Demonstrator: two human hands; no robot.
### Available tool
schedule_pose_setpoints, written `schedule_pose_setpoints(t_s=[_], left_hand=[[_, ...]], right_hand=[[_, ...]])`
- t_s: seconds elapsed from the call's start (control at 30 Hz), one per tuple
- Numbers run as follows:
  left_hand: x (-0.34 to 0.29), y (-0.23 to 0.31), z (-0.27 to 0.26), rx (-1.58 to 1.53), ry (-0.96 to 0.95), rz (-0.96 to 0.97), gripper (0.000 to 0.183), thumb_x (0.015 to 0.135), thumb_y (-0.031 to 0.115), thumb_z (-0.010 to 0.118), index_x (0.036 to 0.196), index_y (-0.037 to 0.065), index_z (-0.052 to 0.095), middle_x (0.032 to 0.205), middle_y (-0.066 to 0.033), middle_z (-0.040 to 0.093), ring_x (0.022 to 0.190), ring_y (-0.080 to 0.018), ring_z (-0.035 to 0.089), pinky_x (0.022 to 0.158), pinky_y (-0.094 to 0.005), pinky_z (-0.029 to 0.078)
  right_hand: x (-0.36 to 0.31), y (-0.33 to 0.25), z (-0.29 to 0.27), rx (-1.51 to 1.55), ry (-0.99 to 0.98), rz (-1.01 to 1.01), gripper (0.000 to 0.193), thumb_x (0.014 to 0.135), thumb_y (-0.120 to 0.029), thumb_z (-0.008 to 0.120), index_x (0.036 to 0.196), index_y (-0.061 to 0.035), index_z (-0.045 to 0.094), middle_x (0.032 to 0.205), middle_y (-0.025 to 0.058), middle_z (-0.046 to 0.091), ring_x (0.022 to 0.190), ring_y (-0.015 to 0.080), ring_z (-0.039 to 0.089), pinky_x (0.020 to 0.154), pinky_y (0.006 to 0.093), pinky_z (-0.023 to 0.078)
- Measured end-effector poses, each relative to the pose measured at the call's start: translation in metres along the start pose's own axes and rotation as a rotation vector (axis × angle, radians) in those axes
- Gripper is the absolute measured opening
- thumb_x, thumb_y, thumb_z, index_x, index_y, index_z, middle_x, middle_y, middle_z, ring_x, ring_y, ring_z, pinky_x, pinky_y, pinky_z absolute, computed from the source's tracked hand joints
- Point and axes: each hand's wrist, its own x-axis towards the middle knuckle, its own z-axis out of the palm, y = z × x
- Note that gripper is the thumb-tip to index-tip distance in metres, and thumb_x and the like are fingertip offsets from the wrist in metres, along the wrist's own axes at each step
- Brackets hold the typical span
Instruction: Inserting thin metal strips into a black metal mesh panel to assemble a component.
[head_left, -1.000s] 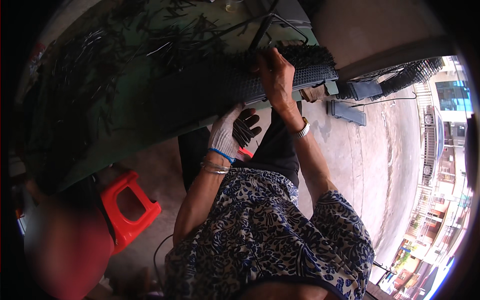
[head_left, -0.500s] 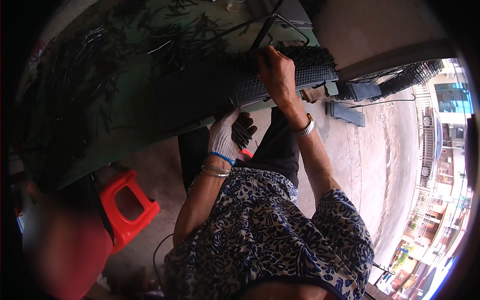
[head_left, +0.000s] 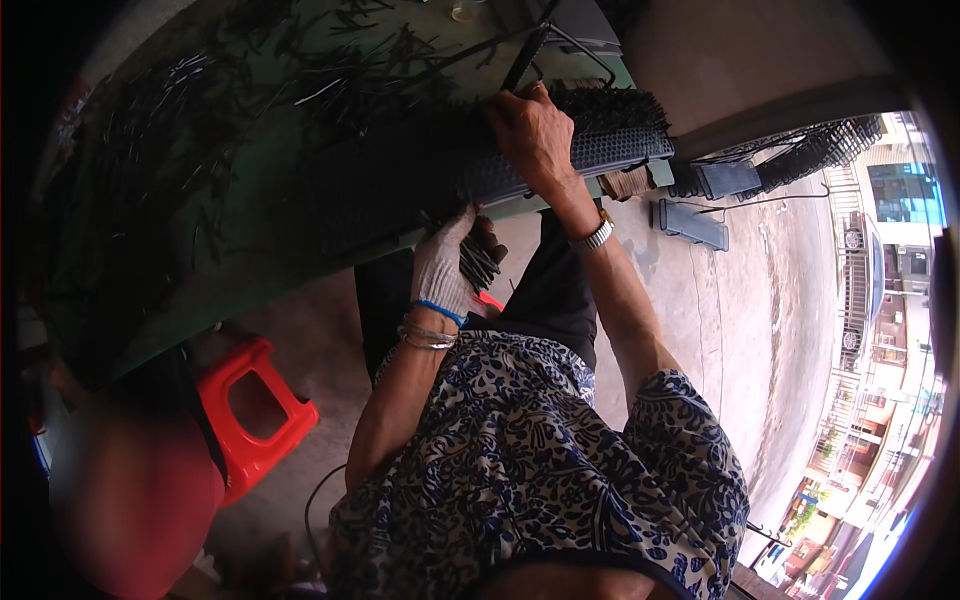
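Note:
My left hand (head_left: 447, 262), in a whitish knit glove with a blue cuff, is closed around a bundle of thin dark strips (head_left: 479, 262), just below the near edge of a long dark perforated tray (head_left: 612, 148). Bare and wearing a wristwatch, my right hand (head_left: 533, 135) is over that tray with its fingers curled down at the far side. Whatever lies between those fingertips is too dark and small to make out. A dense row of short dark bristly pieces (head_left: 615, 108) stands along the tray's far part, to the right of this hand.
Many loose dark strips (head_left: 180, 130) lie over the green table (head_left: 270, 290). A dark metal frame (head_left: 545, 40) rises behind the tray. A red stool (head_left: 255, 420) stands at lower left beside another person in red (head_left: 150, 500). Grey trays (head_left: 692, 224) rest on the floor at right.
My right hand has shifted a little left along the tray. The left hand, still around the dark strips, has moved slightly left.

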Motion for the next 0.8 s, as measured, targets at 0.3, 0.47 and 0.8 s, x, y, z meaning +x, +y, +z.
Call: schedule_pose_setpoints(t_s=[0.3,0.47,0.8], left_hand=[[-0.0012,0.0,0.0041,0.091,-0.016,-0.014,0.014,0.093,0.02,0.064,0.099,0.008,0.066,0.079,-0.0029,0.064,0.068,-0.0158,0.064,0.064,-0.0346,0.059],[-0.0023,0.0011,0.0048,0.072,-0.011,-0.016,0.013,0.092,0.02,0.064,0.098,0.009,0.066,0.079,-0.0028,0.064,0.068,-0.0159,0.065,0.063,-0.0349,0.059],[-0.0044,0.0048,0.0017,0.04,-0.002,-0.03,0.012,0.092,0.021,0.065,0.095,0.009,0.066,0.079,-0.0028,0.064,0.069,-0.0159,0.065,0.063,-0.0355,0.059]], right_hand=[[-0.0061,-0.001,0.0026,0.038,0.026,0.011,0.016,0.087,-0.028,0.064,0.098,-0.0181,0.071,0.094,0.0141,0.061,0.081,0.0322,0.064,0.065,0.0399,0.052],[-0.0034,-0.0062,0.0036,-0.026,-0.017,-0.027,0.017,0.086,-0.029,0.065,0.096,-0.0174,0.072,0.092,0.0128,0.061,0.081,0.0313,0.064,0.067,0.0401,0.052],[-0.009,0.0007,0.0084,0.197,0.113,0.069,0.018,0.085,-0.029,0.066,0.093,-0.0135,0.072,0.088,0.0099,0.063,0.082,0.0294,0.063,0.07,0.0384,0.051]])
